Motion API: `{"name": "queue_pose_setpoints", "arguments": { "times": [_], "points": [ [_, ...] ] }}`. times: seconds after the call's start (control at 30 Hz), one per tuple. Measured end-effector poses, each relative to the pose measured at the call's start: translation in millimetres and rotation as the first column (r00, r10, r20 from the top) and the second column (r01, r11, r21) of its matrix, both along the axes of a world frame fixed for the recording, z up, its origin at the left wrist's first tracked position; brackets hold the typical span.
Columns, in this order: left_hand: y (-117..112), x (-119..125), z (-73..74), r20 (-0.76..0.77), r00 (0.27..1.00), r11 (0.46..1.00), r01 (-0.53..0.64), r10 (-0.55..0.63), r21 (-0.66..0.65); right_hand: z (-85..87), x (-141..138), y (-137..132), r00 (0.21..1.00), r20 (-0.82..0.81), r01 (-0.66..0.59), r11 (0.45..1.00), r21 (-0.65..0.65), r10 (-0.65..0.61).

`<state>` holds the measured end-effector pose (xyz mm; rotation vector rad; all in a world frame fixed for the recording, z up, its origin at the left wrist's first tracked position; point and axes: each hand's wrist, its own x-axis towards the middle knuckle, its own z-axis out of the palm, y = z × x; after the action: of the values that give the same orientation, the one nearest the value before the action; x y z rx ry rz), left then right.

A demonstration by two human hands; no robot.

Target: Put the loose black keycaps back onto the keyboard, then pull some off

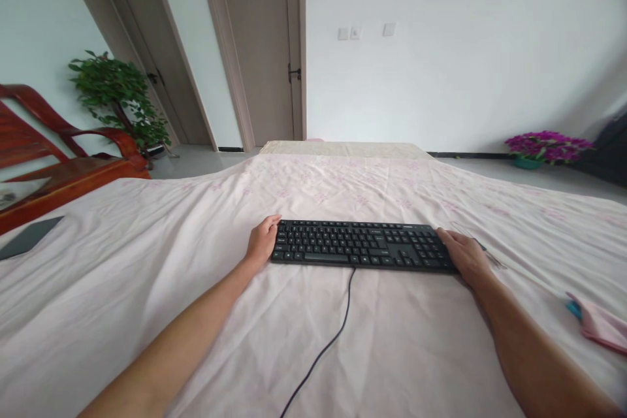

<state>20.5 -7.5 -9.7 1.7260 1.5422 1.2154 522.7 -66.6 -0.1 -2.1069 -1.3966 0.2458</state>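
Observation:
A black computer keyboard (pixel 343 243) lies on a pale pink flowered cloth (pixel 210 339), its long side running across my view. My left hand (pixel 263 240) grips its left end, the fingertips at the upper left corner. At the opposite end, my right hand (pixel 464 255) is closed around the edge by the number keys; the fingers underneath are hidden. From the keyboard's near edge a thin black cable (pixel 327 346) trails toward me and leaves the view at the bottom. A few thin, slender items (pixel 496 260) lie just beyond my right hand, partly covered by it.
A pink and blue cloth (pixel 600 323) lies at the right, and a dark flat object (pixel 29 237) at the left. Beyond the cloth-covered surface stand a wooden chair (pixel 63 144), a leafy green plant (pixel 117 95) and a pot of purple flowers (pixel 543 145).

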Motion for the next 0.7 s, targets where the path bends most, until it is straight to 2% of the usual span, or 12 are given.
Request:
{"name": "queue_pose_setpoints", "arguments": {
  "times": [0.07,0.33,0.53,0.7],
  "points": [
    [-0.7,1.0,1.1,-0.009,1.0,1.0,-0.01,0.009,-0.003,1.2,-0.1,-0.7,1.0,-0.025,0.004,0.999,-0.044,-0.005],
    [0.8,-0.9,-0.9,-0.001,1.0,1.0,0.006,-0.006,-0.007,7.4,-3.6,-4.6,0.998,-0.056,-0.023,0.999,-0.038,0.021],
    [0.9,-2.8,-1.6,-0.011,0.999,0.999,0.031,-0.031,0.007,8.2,-2.4,-8.0,0.999,-0.036,-0.007,0.998,-0.056,0.005],
    [0.1,-3.3,0.1,-0.032,0.999,0.999,0.016,-0.017,-0.033,7.9,-0.6,-6.1,1.0,0.02,0.012,0.998,-0.054,-0.011]
  ]
}}
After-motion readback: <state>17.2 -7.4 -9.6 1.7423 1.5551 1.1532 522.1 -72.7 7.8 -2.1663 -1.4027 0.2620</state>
